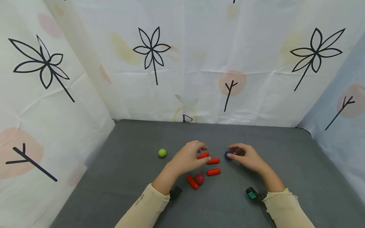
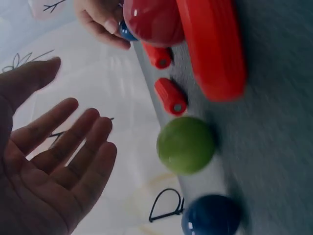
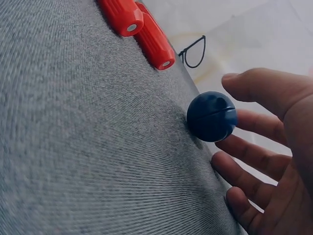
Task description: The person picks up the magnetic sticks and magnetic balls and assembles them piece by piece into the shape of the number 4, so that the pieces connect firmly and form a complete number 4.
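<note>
My left hand [image 1: 188, 158] hovers over several red rods, its fingers spread and slightly bent, with nothing held in the left wrist view. Below it in the head view lie a red rod [image 1: 213, 161], another red rod [image 1: 214, 171] and a dark red ball [image 1: 199, 179] touching a third red rod [image 1: 192, 182]. My right hand [image 1: 247, 156] is beside a blue ball [image 3: 212, 116] on the table. In the right wrist view its loosely bent fingers lie behind the ball and the thumb stands apart from it; whether a fingertip touches cannot be told.
A green ball [image 1: 162, 153] rests left of the left hand. The left wrist view also shows a second blue ball [image 2: 212, 215], not visible in the head view. White patterned cloth [image 1: 205, 63] rises behind the grey tabletop [image 1: 128, 177] and along both sides.
</note>
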`<state>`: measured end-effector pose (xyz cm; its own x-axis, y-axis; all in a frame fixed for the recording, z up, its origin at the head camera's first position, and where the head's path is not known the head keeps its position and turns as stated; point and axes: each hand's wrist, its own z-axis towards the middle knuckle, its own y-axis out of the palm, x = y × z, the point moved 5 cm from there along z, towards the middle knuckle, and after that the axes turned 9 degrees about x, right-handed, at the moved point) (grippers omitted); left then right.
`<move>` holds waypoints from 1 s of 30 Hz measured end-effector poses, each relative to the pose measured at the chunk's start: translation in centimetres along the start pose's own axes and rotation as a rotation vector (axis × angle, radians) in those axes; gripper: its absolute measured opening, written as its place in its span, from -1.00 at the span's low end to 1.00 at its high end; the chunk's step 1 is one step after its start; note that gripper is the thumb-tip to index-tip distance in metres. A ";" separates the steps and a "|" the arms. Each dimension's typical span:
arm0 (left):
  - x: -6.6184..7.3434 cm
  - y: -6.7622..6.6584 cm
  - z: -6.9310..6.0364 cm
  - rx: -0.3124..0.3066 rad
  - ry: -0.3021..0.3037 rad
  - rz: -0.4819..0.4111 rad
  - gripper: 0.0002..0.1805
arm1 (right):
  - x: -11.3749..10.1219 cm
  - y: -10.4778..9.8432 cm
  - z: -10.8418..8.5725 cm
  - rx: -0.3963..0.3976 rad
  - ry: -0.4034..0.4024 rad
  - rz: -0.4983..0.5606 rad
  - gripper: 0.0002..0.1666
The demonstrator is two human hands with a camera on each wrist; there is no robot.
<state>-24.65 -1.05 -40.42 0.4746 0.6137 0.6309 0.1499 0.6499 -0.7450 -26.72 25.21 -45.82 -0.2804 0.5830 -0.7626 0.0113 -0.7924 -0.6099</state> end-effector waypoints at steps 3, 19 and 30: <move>-0.2 0.7 1.0 -0.025 -0.036 0.061 -0.61 | -0.1 0.0 0.0 -0.014 -0.023 0.014 -0.55; -1.6 2.0 3.1 -0.147 -0.162 0.221 -0.55 | 0.3 0.0 0.0 -0.030 -0.060 0.037 -0.55; -3.0 2.8 3.3 -0.147 -0.174 0.227 -0.72 | 0.3 0.0 0.2 -0.024 -0.035 0.044 -0.58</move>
<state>-28.55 0.42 -43.62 0.3564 0.8117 0.4628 0.1867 0.4235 -0.8865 -26.94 25.31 -46.03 -0.3125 0.5407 -0.7810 0.0472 -0.8123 -0.5813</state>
